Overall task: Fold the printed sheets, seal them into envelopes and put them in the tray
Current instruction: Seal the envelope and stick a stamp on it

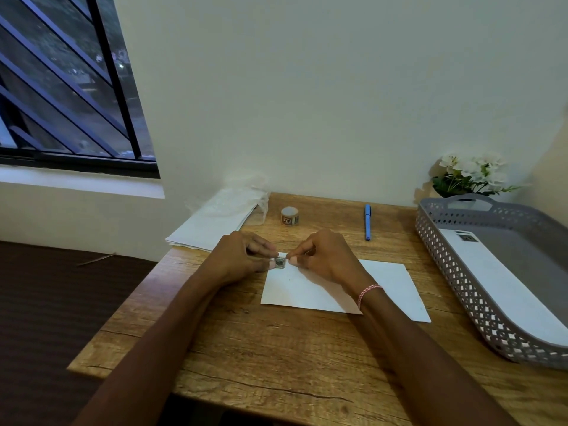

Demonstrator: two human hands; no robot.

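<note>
One white envelope (384,287) is laid flat on the desk (246,348), centre-right, with its far left corner directly under the fingertips. A small square sticker (280,263) with dark print is held just at that corner, between the two hands; whether it already touches the paper cannot be told.

Left hand (242,256): fingers (272,265) curled, the sticker's left edge pinched. Right hand (322,259): fingers curled tight, the right edge pinched, palm hovering over the envelope. A pink-and-white thread band (368,293) is worn on the right wrist.

Count:
- 1 grey perforated tray (455,272) at the right edge of the desk, with 1 second envelope (498,272) lying inside, sticker already on it
- 1 sticker roll (290,215), upright, beyond the hands
- 1 blue pen (367,222), right of the roll
- 1 paper stack (212,226) at the far left corner, partly in clear plastic; sheet count cannot be told
- 1 bunch of white flowers (473,175) behind the tray
</note>
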